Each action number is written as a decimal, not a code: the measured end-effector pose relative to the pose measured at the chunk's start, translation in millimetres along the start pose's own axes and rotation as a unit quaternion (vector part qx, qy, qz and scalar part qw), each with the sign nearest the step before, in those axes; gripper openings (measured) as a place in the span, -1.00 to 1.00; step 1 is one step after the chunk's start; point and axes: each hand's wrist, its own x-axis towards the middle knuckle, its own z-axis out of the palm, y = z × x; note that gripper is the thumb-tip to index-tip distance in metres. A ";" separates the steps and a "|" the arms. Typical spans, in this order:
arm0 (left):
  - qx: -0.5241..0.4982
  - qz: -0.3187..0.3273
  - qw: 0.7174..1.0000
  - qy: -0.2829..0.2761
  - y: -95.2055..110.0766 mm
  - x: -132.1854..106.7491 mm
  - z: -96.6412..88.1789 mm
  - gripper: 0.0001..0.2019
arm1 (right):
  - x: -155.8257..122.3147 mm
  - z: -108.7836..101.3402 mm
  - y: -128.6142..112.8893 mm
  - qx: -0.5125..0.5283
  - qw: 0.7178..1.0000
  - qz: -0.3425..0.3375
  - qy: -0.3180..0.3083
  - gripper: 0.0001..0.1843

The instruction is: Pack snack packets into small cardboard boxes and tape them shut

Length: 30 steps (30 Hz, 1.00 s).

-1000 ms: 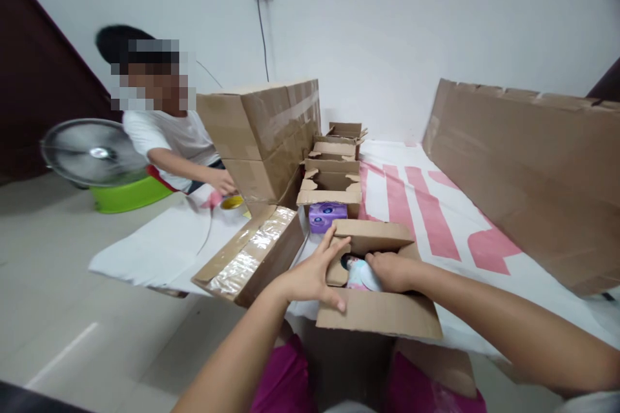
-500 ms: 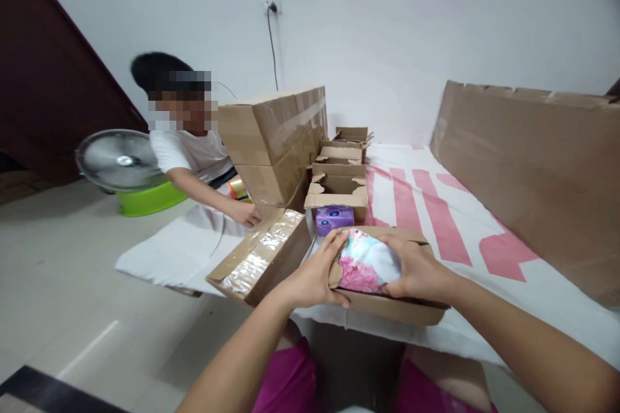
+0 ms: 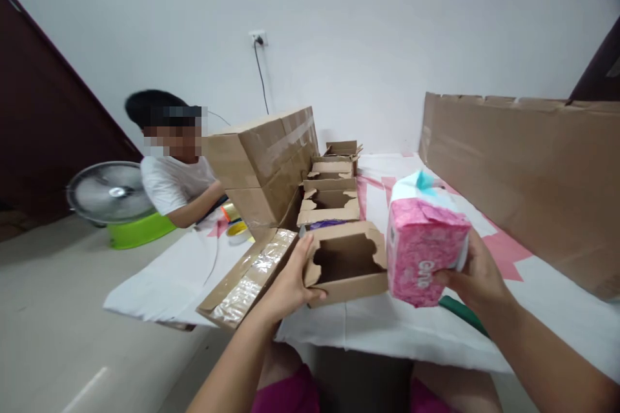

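1. Since half a second ago, the pink tissue pack (image 3: pixel 426 251) has come out of the small cardboard box (image 3: pixel 346 264), which now gapes empty.
2. My right hand (image 3: pixel 477 277) grips the pack just right of the box, clear of it, long axis roughly upright.
3. My left hand (image 3: pixel 290 277) clasps the box's left edge, nearer its opening.

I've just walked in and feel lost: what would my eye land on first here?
The bright pink tissue pack, held up by the right hand at centre right. Beside it, the left hand grips an open cardboard box on the white sheet. At left another person sits by a fan.
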 end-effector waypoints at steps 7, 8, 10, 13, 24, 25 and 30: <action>0.153 0.044 0.973 0.169 15.1 -16.0 23.8 -0.43 | -27.3 -24.8 41.8 -0.258 0.965 -0.019 -0.046 -0.20; 0.160 0.067 0.967 0.187 21.6 -24.5 30.8 -0.51 | -34.2 -26.7 46.1 -0.295 0.952 -0.035 -0.080 -0.21; 0.137 0.131 0.964 0.188 31.9 -42.6 49.2 -0.62 | -48.2 -27.2 52.6 -0.336 0.926 -0.065 -0.157 -0.18; 0.051 0.165 0.983 0.060 38.4 -61.4 84.4 -0.66 | -66.2 -18.4 61.4 -0.350 0.895 -0.079 -0.265 -0.15; -0.150 -0.066 0.980 -0.115 24.1 -53.5 155.7 -0.11 | -128.3 -19.8 132.4 -0.428 0.903 -0.030 -0.023 -0.29; -0.151 -0.068 0.979 -0.123 23.9 -54.2 155.8 -0.11 | -137.8 -17.2 140.1 -0.433 0.901 -0.011 0.022 -0.36; -0.087 -0.006 0.984 -0.154 33.3 -52.7 151.7 -0.29 | -169.0 18.5 151.8 -0.387 0.914 0.029 0.116 -0.29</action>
